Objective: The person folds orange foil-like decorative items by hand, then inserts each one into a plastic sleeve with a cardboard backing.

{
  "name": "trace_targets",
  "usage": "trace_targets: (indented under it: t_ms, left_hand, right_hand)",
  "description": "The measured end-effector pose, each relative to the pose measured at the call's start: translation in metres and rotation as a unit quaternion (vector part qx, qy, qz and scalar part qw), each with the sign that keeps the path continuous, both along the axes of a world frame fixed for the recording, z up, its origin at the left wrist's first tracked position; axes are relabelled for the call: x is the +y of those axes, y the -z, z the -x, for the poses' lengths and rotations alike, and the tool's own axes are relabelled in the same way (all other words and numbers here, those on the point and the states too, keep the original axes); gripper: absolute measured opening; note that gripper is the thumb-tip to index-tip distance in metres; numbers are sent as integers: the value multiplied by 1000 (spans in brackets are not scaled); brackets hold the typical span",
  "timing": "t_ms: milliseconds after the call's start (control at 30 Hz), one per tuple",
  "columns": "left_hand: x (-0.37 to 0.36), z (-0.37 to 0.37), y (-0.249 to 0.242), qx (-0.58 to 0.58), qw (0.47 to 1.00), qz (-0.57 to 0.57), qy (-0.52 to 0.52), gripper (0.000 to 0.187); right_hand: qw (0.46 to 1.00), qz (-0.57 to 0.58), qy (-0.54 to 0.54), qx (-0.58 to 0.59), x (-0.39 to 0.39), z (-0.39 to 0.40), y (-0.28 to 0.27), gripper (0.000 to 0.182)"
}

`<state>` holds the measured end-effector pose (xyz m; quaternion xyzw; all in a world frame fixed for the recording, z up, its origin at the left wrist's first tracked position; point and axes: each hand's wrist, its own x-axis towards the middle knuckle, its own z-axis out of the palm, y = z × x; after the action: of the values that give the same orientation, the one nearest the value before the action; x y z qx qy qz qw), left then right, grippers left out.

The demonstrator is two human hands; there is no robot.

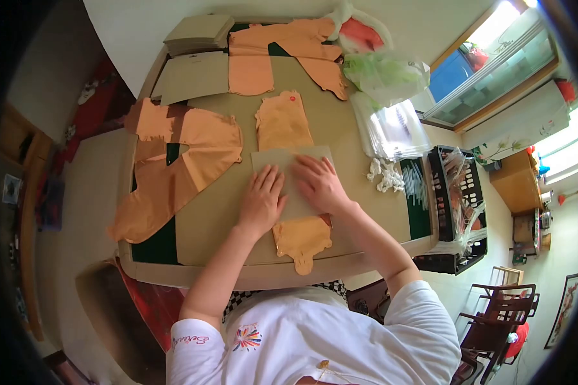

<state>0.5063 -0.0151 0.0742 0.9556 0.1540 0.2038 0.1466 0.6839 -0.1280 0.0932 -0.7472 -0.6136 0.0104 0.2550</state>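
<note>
A grey-beige card (292, 156) lies across the middle of an orange foil piece (282, 122), whose upper part and lower end show beyond the card. Flat on the card's left side is my left hand (263, 196), its fingers spread a little. My right hand (319, 183) rests on the card's right side with its fingers stretched out, slightly blurred. Neither hand is gripping anything. The foil under the card is hidden.
Orange foil pieces lie at the left (205, 138) and top (250, 74) of the table (205, 247). Grey cards (199, 32) are stacked at the back left. Clear plastic bags (395, 131), white sticks (415, 185) and a black crate (438, 192) are at the right.
</note>
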Motion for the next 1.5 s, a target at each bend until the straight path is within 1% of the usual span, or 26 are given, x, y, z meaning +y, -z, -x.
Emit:
trace_targets:
  t_ms: [33,100,167,267,367,467,567,667,700,767,867,967,1033,1133,1233,1300,1400,1500]
  left_hand:
    - [0,0,1,1,1000,4,0,48]
    - [-1,0,1,5,1000,6,1,49]
    - [-1,0,-2,10,1000,-2,0,48]
    - [-1,0,1,6,1000,-1,3,48]
    - [-3,1,0,20,1000,-14,-2,48]
    - [-5,6,1,11,1000,-6,-1,46]
    - [-6,6,4,0,1000,0,-4,46]
    - [-6,5,5,-1,1000,12,-4,46]
    - [-5,4,6,-9,1000,13,-3,47]
    - [-5,3,9,-27,1000,14,-1,48]
    - [-3,3,15,22,1000,-10,7,48]
    - [-3,2,11,-1,1000,14,11,46]
    - [-4,3,8,17,1000,8,11,43]
    - [-8,10,0,30,999,6,16,44]
    - [-11,12,-1,24,999,22,4,46]
    - [-13,11,3,15,999,32,-11,47]
    - [-12,11,0,17,1000,11,-3,48]
    - [-12,11,-4,37,999,22,1,47]
  right_hand:
    - [999,-15,9,41,7,-8,0,40]
    - [988,-18,124,95,34,-34,-4,33]
    - [979,-41,197,29,66,-68,14,32]
    - [951,116,236,163,102,-84,-2,36]
    - [961,87,242,99,119,-96,15,36]
    - [945,90,239,206,118,-97,9,30]
    - [911,16,212,353,110,-96,6,22]
    - [914,-62,151,371,69,-68,-49,13]
    - [898,-64,58,430,50,-72,-47,12]
    - [835,-67,-128,532,11,-87,-37,10]
    - [879,-42,-64,470,-10,-98,-18,14]
    - [950,-38,56,306,17,-68,-13,22]
    - [959,-42,22,280,39,-47,-13,27]
    - [992,-13,-10,124,56,-31,-3,32]
    - [998,-19,-62,11,53,-25,4,34]
    - [997,-21,-67,13,44,-20,7,35]
    - [997,-20,-71,14,21,-7,3,35]
    - [998,-8,-61,14,-2,12,-4,36]
